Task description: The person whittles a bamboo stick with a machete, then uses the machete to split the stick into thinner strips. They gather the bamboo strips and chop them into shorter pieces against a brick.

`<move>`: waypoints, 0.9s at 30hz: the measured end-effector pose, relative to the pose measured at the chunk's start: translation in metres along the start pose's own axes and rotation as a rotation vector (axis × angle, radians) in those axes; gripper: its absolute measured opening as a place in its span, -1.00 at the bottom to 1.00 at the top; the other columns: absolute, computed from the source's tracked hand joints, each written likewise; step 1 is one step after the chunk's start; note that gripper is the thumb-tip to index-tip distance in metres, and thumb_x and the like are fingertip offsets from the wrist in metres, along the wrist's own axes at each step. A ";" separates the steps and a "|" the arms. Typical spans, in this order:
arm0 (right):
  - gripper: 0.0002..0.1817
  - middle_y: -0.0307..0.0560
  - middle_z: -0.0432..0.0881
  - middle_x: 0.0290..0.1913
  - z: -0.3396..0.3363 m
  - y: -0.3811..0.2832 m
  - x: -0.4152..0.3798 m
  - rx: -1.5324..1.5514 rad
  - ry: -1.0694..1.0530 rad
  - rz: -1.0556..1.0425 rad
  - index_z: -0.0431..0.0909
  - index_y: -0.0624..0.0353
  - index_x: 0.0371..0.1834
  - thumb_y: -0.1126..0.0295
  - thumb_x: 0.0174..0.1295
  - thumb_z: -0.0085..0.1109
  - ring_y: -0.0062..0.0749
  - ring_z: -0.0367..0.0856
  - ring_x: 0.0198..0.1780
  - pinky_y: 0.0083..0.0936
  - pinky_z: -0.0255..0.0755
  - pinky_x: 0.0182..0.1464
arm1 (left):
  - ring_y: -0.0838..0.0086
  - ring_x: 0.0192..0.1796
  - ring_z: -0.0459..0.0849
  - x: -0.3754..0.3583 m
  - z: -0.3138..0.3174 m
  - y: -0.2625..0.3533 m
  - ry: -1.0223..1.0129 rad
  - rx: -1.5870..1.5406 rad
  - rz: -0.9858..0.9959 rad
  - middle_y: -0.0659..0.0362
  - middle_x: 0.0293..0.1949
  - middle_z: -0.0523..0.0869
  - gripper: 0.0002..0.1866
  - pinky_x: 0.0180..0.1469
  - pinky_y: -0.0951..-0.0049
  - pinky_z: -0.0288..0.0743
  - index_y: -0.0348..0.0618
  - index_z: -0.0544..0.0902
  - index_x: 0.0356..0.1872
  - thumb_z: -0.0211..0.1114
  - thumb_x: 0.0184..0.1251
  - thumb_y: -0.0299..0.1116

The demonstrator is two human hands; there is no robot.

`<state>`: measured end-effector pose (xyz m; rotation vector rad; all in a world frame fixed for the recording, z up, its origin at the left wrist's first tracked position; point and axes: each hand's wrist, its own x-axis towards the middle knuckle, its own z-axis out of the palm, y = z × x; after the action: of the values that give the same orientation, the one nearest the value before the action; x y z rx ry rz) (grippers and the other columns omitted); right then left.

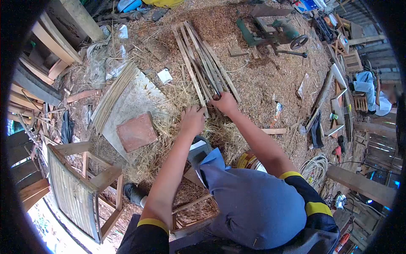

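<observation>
Several long, thin wooden slats (198, 63) lie side by side on the shavings ahead of me, their near ends reaching my hands. At the left near end, my left hand (192, 120) has its fingers curled around the end of a slat. My right hand (225, 103) is closed on the near ends of the slats just to the right. Its fingertips are partly hidden from above. Dry, curly fibre shavings (171, 127) lie beneath and around both hands.
Left of the slats are a reddish brick-like block (136, 131) on a pale board (122, 106) and a bundle of thin strips (112, 97). A slatted wooden chair (74, 186) stands nearer left. A green metal machine (270, 31) sits ahead right. Another person (374, 93) is far right.
</observation>
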<state>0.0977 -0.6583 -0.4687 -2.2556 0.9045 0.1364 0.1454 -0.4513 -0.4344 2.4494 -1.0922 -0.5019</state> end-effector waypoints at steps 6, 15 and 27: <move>-0.52 0.20 0.76 -0.40 -0.002 0.023 0.007 0.224 0.086 0.045 0.77 0.30 -0.23 0.04 0.05 0.48 0.00 0.80 -0.31 -0.17 0.61 -0.18 | 0.08 0.35 0.49 0.004 -0.004 0.001 -0.059 -0.011 -0.022 0.03 0.26 0.61 -0.56 0.34 -0.02 0.37 0.03 0.70 0.24 0.39 0.34 -0.22; -0.54 0.15 0.77 -0.41 -0.007 0.044 0.019 0.280 0.084 0.139 0.77 0.31 -0.19 0.06 0.13 0.45 -0.11 0.80 -0.35 -0.21 0.63 -0.21 | 0.08 0.34 0.51 0.012 0.001 0.007 -0.029 -0.020 -0.052 0.09 0.25 0.65 -0.60 0.34 -0.06 0.35 -0.05 0.71 0.16 0.36 0.38 -0.14; -0.67 -0.22 0.69 -0.47 -0.024 0.029 0.011 0.535 -0.121 0.197 0.74 0.25 -0.25 0.21 0.13 0.56 -0.54 0.60 -0.47 -0.40 0.48 -0.38 | 0.13 0.35 0.51 0.015 0.000 0.006 0.001 -0.102 -0.105 0.12 0.23 0.68 -0.63 0.34 -0.07 0.29 -0.08 0.74 0.13 0.34 0.38 -0.17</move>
<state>0.0837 -0.6954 -0.4706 -1.6484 0.9633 0.1034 0.1506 -0.4665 -0.4339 2.4258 -0.9176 -0.5747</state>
